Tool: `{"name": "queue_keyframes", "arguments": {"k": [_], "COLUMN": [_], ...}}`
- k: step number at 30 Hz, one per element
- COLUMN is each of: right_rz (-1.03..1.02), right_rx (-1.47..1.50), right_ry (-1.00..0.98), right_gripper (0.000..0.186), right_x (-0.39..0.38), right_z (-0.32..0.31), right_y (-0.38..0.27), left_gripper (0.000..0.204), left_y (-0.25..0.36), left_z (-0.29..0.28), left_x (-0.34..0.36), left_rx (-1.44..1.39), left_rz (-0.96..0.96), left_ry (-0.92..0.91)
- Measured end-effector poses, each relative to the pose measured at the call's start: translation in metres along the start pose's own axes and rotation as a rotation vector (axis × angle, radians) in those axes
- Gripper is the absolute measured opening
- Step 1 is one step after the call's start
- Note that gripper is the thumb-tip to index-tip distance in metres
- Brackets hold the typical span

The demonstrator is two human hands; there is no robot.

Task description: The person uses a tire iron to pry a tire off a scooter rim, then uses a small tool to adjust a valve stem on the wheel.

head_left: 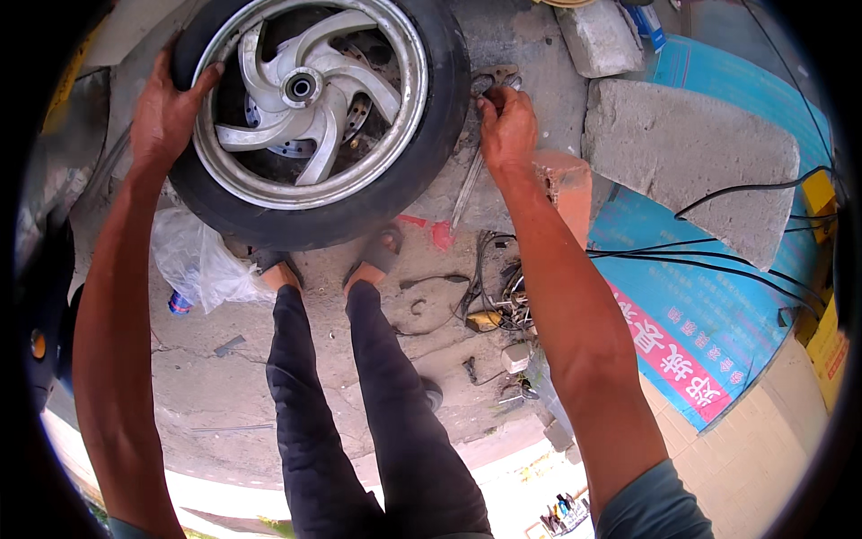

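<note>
A motorcycle wheel (316,166) with curved silver spokes and a black tyre (287,235) is at the top, in front of my feet. My left hand (169,115) grips its left side, fingers over the tyre and thumb on the silver rim. A brake disc (294,148) shows through the spokes. To the right of the tyre, my right hand (508,130) is closed in a pinch beside small metal parts (485,83); what it holds, if anything, I cannot make out. A long thin metal bar (468,190) lies just below that hand.
Concrete blocks (687,148) and a red brick (566,193) are on the right, by a blue printed sheet (691,296) crossed by black cables (691,258). A clear plastic bag (199,260) lies left of my feet. Tangled wires (489,287) litter the ground.
</note>
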State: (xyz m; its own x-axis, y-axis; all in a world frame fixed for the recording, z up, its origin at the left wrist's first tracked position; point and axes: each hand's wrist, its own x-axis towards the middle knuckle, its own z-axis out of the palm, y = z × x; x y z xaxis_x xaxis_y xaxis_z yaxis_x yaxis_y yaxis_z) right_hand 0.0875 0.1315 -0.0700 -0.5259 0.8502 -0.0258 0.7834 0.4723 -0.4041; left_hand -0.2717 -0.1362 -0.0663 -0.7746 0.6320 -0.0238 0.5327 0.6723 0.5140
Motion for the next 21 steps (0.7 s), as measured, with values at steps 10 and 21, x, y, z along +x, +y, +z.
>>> {"name": "queue_keyframes", "arguments": {"k": [10, 21], "right_rz": [-0.103, -0.123], "right_rx": [-0.26, -0.442], "right_ry": [-0.176, -0.155], "right_gripper": [0.026, 0.032], "right_x": [0.02, 0.021], "right_z": [0.011, 0.017], "right_y": [0.034, 0.042], "left_gripper": [0.089, 0.078], "left_y": [0.039, 0.023], "left_z": [-0.014, -0.006], "left_x": [-0.019, -0.025], "left_rx": [0.086, 0.056], "left_rz": [-0.133, 0.044], "left_ry": [-0.03, 0.148]}}
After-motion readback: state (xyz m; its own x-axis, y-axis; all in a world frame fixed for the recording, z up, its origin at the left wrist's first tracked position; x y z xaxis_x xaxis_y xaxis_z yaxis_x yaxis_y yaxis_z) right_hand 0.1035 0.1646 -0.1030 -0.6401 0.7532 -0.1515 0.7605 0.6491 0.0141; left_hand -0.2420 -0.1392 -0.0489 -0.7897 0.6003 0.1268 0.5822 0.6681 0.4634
